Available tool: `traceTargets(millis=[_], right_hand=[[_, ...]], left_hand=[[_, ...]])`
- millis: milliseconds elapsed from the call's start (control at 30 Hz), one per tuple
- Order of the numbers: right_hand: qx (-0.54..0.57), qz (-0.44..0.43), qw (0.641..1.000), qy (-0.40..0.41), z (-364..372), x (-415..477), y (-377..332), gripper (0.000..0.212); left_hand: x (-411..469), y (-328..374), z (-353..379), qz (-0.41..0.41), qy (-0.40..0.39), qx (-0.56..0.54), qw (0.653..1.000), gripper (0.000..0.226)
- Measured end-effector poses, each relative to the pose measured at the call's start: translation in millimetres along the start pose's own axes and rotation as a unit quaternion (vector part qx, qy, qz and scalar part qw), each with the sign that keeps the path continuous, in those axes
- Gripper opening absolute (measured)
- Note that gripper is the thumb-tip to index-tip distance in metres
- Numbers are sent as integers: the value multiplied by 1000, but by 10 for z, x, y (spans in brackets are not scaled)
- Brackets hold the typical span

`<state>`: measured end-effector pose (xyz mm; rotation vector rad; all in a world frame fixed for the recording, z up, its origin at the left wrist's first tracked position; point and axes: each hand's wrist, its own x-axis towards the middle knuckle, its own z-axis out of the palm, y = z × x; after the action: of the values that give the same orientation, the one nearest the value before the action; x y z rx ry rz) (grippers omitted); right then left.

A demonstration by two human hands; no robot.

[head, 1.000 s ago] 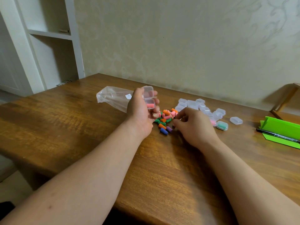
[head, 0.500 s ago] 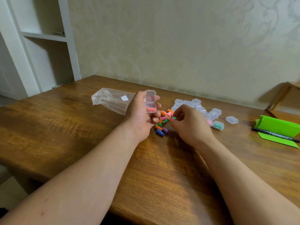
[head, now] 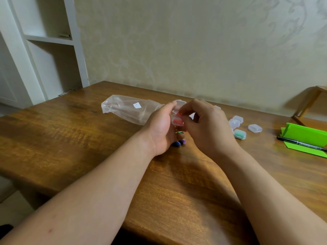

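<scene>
Pink plug is pinched in our right fingers over the open case, which our left fingers grip just above the desk. A red plug lies inside. Loose plugs lie beneath; bag left, spare cases right.

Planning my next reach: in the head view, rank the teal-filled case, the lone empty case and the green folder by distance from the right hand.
1. Teal-filled case, just right of the right hand.
2. Lone empty case, farther right.
3. Green folder, far right.
</scene>
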<state>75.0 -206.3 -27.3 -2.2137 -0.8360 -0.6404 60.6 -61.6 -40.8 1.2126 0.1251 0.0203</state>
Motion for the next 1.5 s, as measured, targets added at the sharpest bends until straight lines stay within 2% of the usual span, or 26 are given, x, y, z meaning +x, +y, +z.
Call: traceTargets(millis=[133,433,600,700,800,900,1067,1167,1300,1500], right_hand=[[-19,-1,1000,-11,5,-2,14,13],[47,31,998,-31,34,-23,10,12],[100,55,993,21,-10,-3,-11,15],[132,98,986,43,-39,21,6,16],[150,125,981,19,-24,26,63,28],[163,115,980,-23,-30,27,91,36],[187,92,978,-25,-63,11,20,27],[160,60,983,-62,-30,-34,-25,11],[82,30,993,-80,21,-77,-41,19],[87,54,994,-42,23,-40,47,27]], left_hand=[[2,-13,2,7,-13,16,1000,63],[-12,-8,-16,4,-18,8,1000,67],[-45,13,-8,-17,-13,-11,1000,51],[-67,36,-7,-21,-13,-23,999,53],[-102,32,14,-28,-52,-32,998,59],[-109,29,23,-27,-66,-44,997,66],[-78,42,-33,-28,-58,-80,995,67],[-78,61,-62,-23,-68,-105,992,71],[-91,80,-53,-23,-80,-120,989,57],[-30,-8,-9,36,-71,-38,996,28]])
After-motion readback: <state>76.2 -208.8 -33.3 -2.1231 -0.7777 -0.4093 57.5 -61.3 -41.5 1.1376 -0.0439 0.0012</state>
